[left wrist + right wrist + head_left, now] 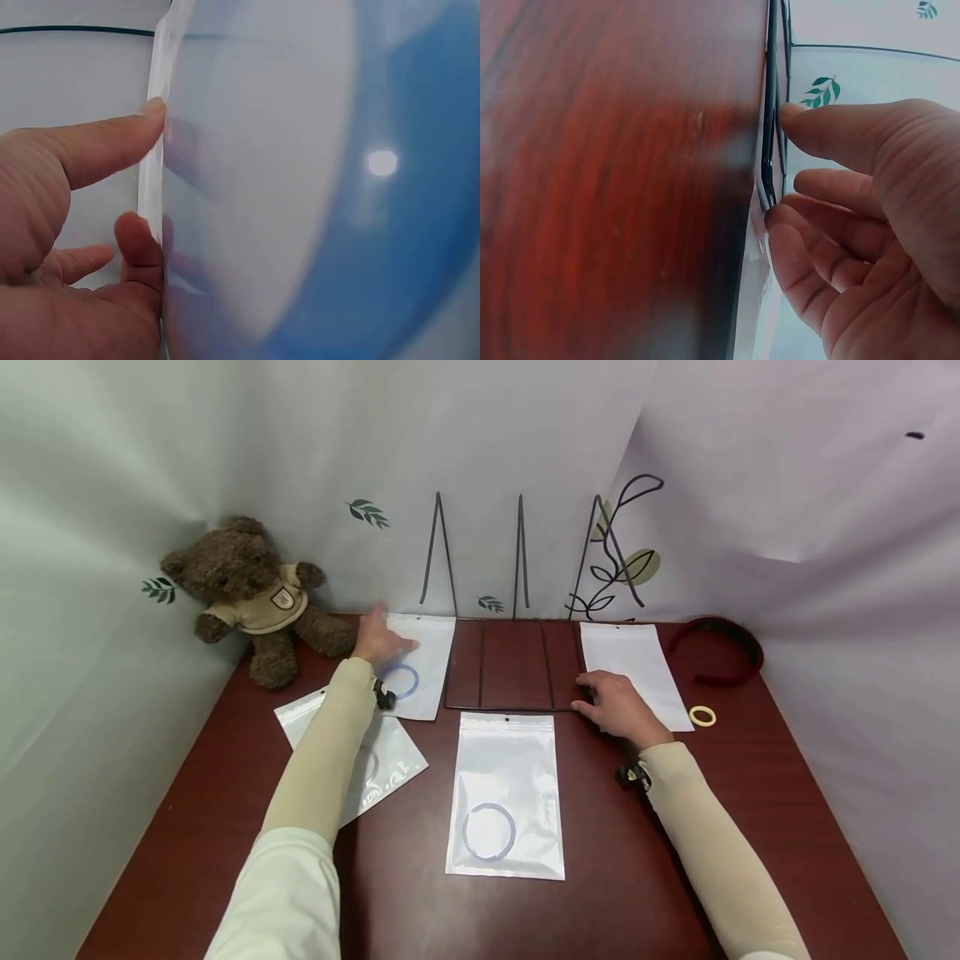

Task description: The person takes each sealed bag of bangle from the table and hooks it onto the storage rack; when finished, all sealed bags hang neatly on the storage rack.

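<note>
My left hand point(381, 639) lies at the upper left of a white pouch point(431, 693), its thumb and fingers spread apart. A blue ring point(400, 668) shows through that pouch's clear front, large and close in the left wrist view. My right hand point(618, 703) is at the front right corner of a black wire rack point(498, 708), which has upright pointed dividers at the back. In the right wrist view, the thumb and curled fingertips point(786, 225) hold the rack's wire corner. A second white pouch point(633, 664) lies beside this hand, to the rack's right.
A pouch point(506, 760) with a pale purple ring lies front centre. Another pouch point(397, 756) sits askew, partly under my left arm. A brown teddy bear point(273, 597) leans at the back left. A dark red headband point(750, 647) and a yellow ring point(702, 717) lie at the right.
</note>
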`<state>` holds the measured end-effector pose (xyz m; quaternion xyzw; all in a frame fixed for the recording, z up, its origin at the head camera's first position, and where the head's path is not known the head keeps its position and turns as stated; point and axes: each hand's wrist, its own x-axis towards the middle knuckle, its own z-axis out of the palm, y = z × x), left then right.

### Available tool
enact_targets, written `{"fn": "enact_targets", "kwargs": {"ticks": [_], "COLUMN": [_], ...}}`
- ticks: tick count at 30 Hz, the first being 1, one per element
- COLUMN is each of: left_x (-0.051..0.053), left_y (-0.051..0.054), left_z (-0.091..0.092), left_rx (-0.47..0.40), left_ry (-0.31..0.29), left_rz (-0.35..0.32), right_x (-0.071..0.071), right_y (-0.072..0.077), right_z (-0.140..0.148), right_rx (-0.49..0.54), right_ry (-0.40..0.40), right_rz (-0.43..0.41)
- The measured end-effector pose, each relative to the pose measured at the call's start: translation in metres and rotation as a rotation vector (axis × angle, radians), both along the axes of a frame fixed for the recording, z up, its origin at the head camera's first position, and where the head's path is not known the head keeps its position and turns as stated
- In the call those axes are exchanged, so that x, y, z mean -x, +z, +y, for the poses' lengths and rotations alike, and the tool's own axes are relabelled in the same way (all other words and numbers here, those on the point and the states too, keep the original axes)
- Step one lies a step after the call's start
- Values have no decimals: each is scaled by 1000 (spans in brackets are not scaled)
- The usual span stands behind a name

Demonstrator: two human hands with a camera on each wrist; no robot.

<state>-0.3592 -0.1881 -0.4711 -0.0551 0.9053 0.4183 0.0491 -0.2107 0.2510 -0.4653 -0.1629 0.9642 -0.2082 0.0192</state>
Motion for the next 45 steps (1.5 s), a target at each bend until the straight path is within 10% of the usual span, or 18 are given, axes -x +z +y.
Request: {"fn": "enact_targets", "kwargs": {"ticks": [20,34,45], "left_x": [-1,-21,-40], "left_y": [-6,38,65], "left_z": [-6,-7,-14], "left_rx": [-103,-92,-301], "left_ry": [127,84,53], "left_rz": [79,235,285], "right_x": [2,2,1], "right_y": [1,6,2], "right_z": [-3,-2,-1], "right_rx": [-25,-40,14], "right_ry": [-1,-3,-31], "right_rz": [-22,-41,-38]}}
